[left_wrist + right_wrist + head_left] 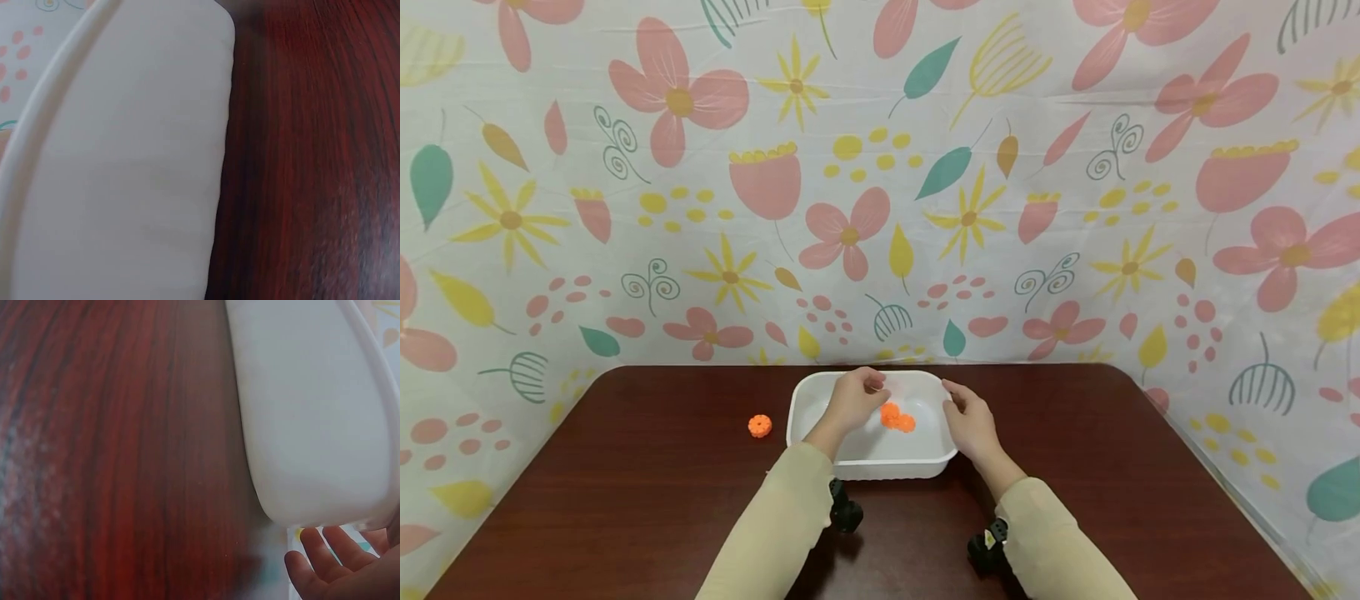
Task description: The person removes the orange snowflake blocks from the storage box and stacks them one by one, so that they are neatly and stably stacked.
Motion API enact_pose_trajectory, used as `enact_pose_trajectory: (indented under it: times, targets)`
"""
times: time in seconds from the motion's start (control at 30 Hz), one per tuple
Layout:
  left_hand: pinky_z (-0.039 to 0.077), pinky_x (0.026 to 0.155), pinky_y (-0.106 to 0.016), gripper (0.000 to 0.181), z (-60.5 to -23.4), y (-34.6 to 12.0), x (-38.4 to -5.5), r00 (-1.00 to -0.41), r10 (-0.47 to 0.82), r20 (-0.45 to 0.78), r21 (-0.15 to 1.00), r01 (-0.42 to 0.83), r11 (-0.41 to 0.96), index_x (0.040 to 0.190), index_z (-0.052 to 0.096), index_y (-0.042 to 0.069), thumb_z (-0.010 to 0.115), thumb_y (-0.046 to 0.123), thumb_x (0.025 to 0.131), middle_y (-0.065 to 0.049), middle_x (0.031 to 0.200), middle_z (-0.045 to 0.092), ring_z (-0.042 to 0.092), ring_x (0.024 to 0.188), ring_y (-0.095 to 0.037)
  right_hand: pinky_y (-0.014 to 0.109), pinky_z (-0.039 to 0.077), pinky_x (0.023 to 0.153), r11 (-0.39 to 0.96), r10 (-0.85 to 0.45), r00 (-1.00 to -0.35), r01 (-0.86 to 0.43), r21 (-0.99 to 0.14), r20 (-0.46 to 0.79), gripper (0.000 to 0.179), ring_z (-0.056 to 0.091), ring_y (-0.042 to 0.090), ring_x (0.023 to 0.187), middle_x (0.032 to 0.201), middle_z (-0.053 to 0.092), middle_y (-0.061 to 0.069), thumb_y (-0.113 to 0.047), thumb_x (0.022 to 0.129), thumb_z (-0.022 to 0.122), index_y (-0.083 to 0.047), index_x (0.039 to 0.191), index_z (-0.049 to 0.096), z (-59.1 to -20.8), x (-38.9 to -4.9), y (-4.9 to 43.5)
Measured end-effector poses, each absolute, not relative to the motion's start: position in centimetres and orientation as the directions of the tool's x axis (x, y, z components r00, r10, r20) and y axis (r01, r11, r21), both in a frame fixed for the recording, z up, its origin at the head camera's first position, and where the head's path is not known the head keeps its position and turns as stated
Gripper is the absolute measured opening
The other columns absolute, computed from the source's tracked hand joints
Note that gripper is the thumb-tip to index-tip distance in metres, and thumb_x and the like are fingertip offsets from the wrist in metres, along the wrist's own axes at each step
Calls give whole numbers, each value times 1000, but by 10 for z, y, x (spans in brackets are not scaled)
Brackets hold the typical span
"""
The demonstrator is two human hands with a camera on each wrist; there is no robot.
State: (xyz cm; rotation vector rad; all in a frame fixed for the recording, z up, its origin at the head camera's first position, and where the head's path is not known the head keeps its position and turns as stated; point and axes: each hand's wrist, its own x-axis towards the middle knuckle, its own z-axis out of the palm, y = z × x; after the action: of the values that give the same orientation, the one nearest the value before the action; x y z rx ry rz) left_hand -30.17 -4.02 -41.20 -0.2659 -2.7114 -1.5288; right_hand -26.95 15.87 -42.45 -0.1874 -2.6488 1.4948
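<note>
A white rectangular plastic basin (887,468) stands on the table near its far edge. Inside it lie orange scalloped pieces (898,418), touching one another. My left hand (853,400) hovers over the basin's left half, fingers loosely bent just above those pieces; I see nothing between them. At the basin's right end my right hand (972,425) holds the rim, thumb on top and fingers along the outside. The right wrist view shows several fingers (325,556) by the basin's end wall (312,425). Only the basin's side (137,156) appears in the left wrist view, without the hand.
A similar orange scalloped piece (760,426) with a small central hole lies on the dark reddish-brown table (647,492), left of the basin. Behind the table hangs a flower-patterned cloth (850,167). Small black devices (846,510) are worn at both wrists.
</note>
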Motion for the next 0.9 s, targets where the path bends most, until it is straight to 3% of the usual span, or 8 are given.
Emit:
enact_pose_trajectory:
  times: [0.23,0.57,0.9]
  targets:
    - [52,82,-33,19,-420,-35,-308,-985,171,3,825,99,557,104,68,5,68,8,85,-9,101,67,61,92,-21,47,46,98,522,133,-990,24,-853,53,40,49,32,126,136,51,21,-15,97,45,-9,136,51,-428,-272,159]
    - [51,87,-34,18,-430,-37,-307,-956,293,1,779,185,600,96,69,0,59,-6,83,-10,100,66,62,96,-23,48,44,100,517,126,-991,26,-856,46,40,47,33,128,138,49,22,-13,97,44,-8,136,50,-429,-270,160]
    - [49,82,-30,17,-432,-37,-306,-952,307,-10,744,198,638,96,70,2,69,2,79,-8,92,67,60,87,-18,48,45,99,509,129,-991,35,-860,36,40,47,33,128,139,48,21,-13,98,44,-8,137,49,-428,-269,160]
